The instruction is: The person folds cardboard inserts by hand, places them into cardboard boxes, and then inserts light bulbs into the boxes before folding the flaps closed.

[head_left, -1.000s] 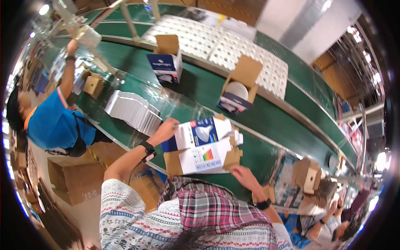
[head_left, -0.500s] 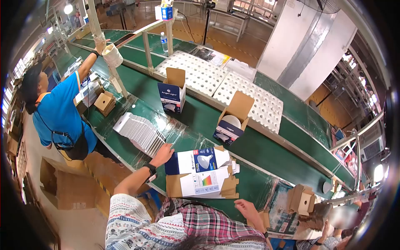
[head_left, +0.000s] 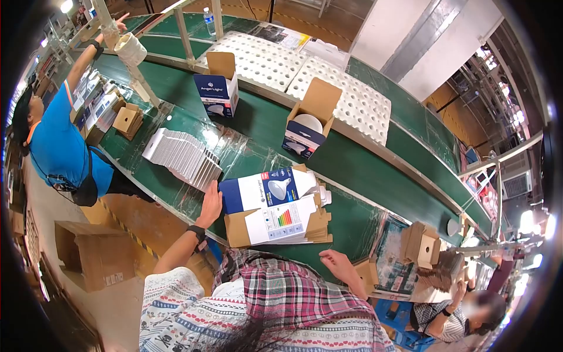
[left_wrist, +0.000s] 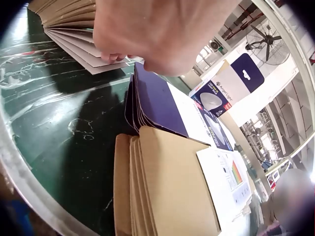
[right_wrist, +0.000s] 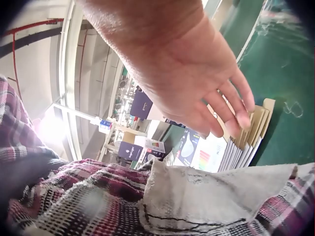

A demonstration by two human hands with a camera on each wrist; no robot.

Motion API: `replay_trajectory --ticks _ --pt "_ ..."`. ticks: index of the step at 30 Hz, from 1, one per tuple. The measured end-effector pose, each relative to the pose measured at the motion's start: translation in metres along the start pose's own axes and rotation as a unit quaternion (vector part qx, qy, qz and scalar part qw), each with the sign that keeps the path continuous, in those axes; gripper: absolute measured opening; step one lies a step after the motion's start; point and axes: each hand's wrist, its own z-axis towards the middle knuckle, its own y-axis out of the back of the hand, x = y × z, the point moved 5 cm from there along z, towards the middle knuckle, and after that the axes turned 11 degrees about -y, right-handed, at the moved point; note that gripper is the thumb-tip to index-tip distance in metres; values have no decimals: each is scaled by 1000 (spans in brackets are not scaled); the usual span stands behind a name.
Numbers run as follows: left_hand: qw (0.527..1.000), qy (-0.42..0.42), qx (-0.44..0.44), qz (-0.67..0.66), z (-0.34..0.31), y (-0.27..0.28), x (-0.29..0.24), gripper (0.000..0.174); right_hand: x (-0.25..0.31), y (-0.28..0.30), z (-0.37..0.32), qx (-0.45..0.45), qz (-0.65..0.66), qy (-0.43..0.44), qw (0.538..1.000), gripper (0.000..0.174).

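A stack of flattened light-bulb cartons (head_left: 246, 193), printed blue and white with bare brown flaps, lies on the green bench in front of me. My left hand (head_left: 211, 205) is at the stack's left edge, its fingers pointing away from me; the left wrist view has this hand (left_wrist: 157, 34) right over the blue corner. To the right of the stack, my right hand (head_left: 342, 267) hovers with nothing in it. Its fingers (right_wrist: 230, 110) look loosely bent in the right wrist view. A fanned row of folded white card inserts (head_left: 182, 157) sits beyond my left hand.
Two opened bulb boxes stand on the belt, one blue and white (head_left: 218, 94), one holding a round white bulb (head_left: 308, 122). White perforated trays (head_left: 346, 105) lie behind them. A person in a blue shirt (head_left: 70, 155) works at left; brown card inserts (head_left: 421, 245) sit at right.
My left hand has shifted back from the stack's upper left corner toward its left edge. The right hand stays near the stack's right side. The head view has tilted and shifted.
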Motion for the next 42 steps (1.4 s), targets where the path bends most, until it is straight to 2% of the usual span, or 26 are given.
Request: replay_trajectory --ticks 5,8,10,11,12,13,14,15,16,17,18,20,22,23,24,26,28,30,32,34,36,37,39,42 --pt "994 18 31 103 11 -13 -9 58 3 2 5 -5 -5 -2 1000 23" --pt "984 6 -17 177 19 -7 -12 64 8 2 8 -1 3 -1 1000 23" --pt "986 65 11 155 28 2 6 57 5 3 6 -9 3 -13 1000 23" --pt "985 -23 -41 168 25 2 16 49 -3 -1 9 -9 -11 -7 1000 22" --pt "989 -30 -31 142 16 -16 52 43 -4 -3 11 -9 -26 11 1000 23" --pt "990 -11 28 136 18 -11 47 41 -7 -6 13 -15 -41 24 999 24" --pt "984 80 121 101 26 -2 35 42 -19 -15 19 -33 -66 49 996 24" --pt "975 113 177 78 30 9 18 44 -17 -17 21 -15 -72 24 997 24" --pt "984 -1 138 114 25 -1 33 48 -18 -22 25 -18 -76 58 995 23" --pt "955 -107 141 236 20 -20 63 53 -16 -21 27 -10 -77 36 996 23" --pt "979 57 186 55 27 -9 51 63 -13 -19 27 4 -75 18 997 22" --pt "990 -29 119 -67 34 -6 40 47 -12 -13 26 -15 -47 2 999 23" --pt "971 -30 139 194 44 7 37 56 -10 1 24 -46 -63 -21 997 23" --pt "987 -25 150 45 47 3 43 55 -4 -1 32 -43 -73 -15 996 22" --pt "984 -12 150 -99 49 -6 51 54 -12 -5 39 -79 -68 3 995 22" --pt "993 3 91 -81 36 5 42 51 -15 -7 54 -89 -51 5 995 21" --pt "990 -93 105 -28 41 29 -20 51 -4 -1 68 -97 -18 40 994 20" --pt "988 -70 125 -58 49 27 -42 55 1 -1 95 -94 14 22 995 19" --pt "984 -93 126 -89 59 25 -81 66 14 4 123 -130 61 68 987 19" --pt "972 -171 143 -76 60 9 -106 82 27 14 153 -179 68 101 976 19" --pt "957 -207 196 -56 56 -12 -120 95 38 23 182 -234 43 119 964 19" --pt "953 -191 234 -30 49 -28 -116 104 41 25 194 -252 21 98 963 20" --pt "947 -189 260 -1 40 -47 -109 108 40 26 214 -289 -23 53 956 25" --pt "945 -202 255 16 35 -54 -104 113 35 15 233 -248 -111 -9 962 30"
